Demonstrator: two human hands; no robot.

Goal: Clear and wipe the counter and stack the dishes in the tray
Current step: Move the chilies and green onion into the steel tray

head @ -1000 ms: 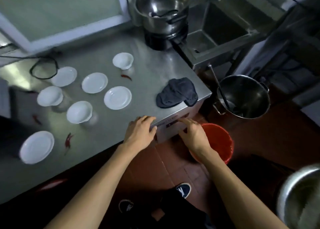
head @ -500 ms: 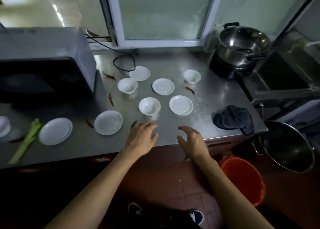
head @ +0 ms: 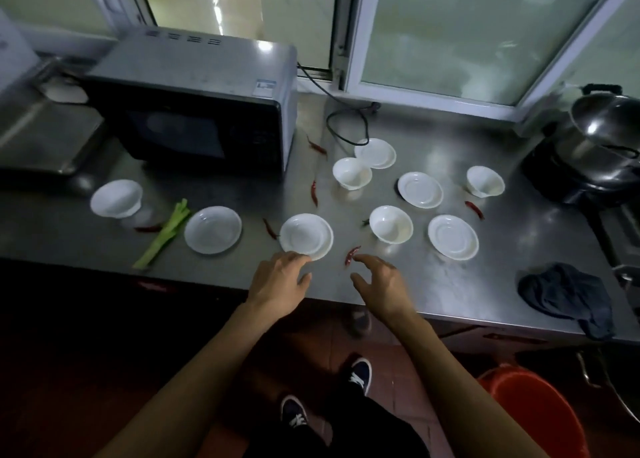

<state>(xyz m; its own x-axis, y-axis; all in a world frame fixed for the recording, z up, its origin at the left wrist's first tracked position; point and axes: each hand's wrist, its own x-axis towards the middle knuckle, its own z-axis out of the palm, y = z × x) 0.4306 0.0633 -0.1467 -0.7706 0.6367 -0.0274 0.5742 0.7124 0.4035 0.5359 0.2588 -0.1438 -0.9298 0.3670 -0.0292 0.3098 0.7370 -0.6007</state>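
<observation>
1. Both hands have moved forward over the counter (head: 450, 284): the left hand (head: 277, 281) now meets a white plate's (head: 306, 237) near rim with loose, empty fingers.
2. The right hand (head: 379, 284) hovers spread, empty, beside a red chili (head: 351, 255).
3. The view has swung left: a microwave (head: 194, 111) fills the back, with the dark cloth (head: 568, 298) at far right.

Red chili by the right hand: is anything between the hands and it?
Nothing visible. The red chili lies on bare counter just ahead of the right hand, whose fingertips are almost on it. The left hand is beside it, its fingers at the near rim of a white plate, which lies left of the chili.
</observation>
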